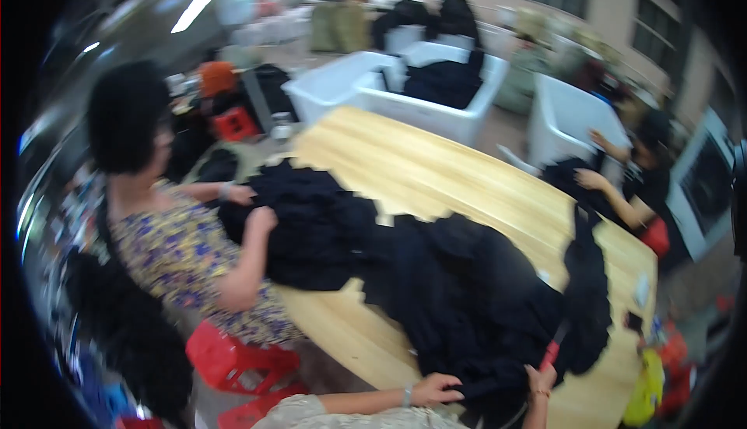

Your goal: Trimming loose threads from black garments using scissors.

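Two hands on the black cloth (475,304) heaped on the table (436,172) at its near edge: my left hand (436,388) clamped on its hem, right hand (541,378) pinching beside it. Looks soft, limp, light, bulky; best taken at the edge.

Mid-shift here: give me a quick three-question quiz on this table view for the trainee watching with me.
1. True or false: both of the wearer's hands rest on the black garment pile.
2. What colour is the stool under the co-worker in the floral top?
A. red B. green C. white
3. What lies in the nearest white bin beyond the wooden table?

Key
1. True: the left hand and right hand both press on the cloth's near edge.
2. A.
3. Dark cloth, draped over its rim.
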A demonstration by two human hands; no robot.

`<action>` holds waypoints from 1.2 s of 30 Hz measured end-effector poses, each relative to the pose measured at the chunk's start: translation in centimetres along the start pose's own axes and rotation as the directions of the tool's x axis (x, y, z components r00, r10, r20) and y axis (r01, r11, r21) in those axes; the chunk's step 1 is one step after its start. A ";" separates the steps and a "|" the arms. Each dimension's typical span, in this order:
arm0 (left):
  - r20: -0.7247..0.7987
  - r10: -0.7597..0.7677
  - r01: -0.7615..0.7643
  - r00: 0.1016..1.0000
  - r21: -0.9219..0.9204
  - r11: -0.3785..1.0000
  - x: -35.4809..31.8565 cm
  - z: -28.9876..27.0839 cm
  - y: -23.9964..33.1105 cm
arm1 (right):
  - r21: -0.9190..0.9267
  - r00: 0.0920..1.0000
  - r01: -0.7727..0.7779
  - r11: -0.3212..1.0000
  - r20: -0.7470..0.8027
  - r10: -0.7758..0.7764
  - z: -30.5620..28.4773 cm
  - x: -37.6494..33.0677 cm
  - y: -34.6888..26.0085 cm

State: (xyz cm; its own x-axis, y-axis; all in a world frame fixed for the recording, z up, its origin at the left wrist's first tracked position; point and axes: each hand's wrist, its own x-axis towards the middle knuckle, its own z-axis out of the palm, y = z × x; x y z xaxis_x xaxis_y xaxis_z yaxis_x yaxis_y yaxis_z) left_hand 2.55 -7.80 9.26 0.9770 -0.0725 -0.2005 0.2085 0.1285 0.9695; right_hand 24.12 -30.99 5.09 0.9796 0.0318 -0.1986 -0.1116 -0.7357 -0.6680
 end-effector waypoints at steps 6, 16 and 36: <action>-0.121 0.247 -0.205 0.961 0.282 0.937 2.9 -5.0 5.7 | 0.371 0.993 -0.018 0.928 0.115 -0.027 -6.5 -0.9 -3.9; -0.066 0.882 -0.401 0.467 0.873 0.278 3.0 -11.6 19.9 | 0.250 0.831 0.551 0.796 -0.250 -0.497 -12.2 -1.2 -15.8; -0.418 -0.456 0.140 0.786 -0.597 0.790 10.3 -7.2 3.3 | -0.064 0.902 0.414 0.908 0.164 -0.399 -4.8 -9.3 -9.9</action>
State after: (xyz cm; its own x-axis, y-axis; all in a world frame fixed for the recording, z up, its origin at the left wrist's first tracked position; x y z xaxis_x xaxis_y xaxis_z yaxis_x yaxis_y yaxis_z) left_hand 13.59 -0.98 9.34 0.6914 0.2983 -0.6580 0.3280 0.6819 0.6538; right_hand 16.88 -27.23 16.99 0.9005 0.4337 -0.0303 0.3148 -0.6985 -0.6426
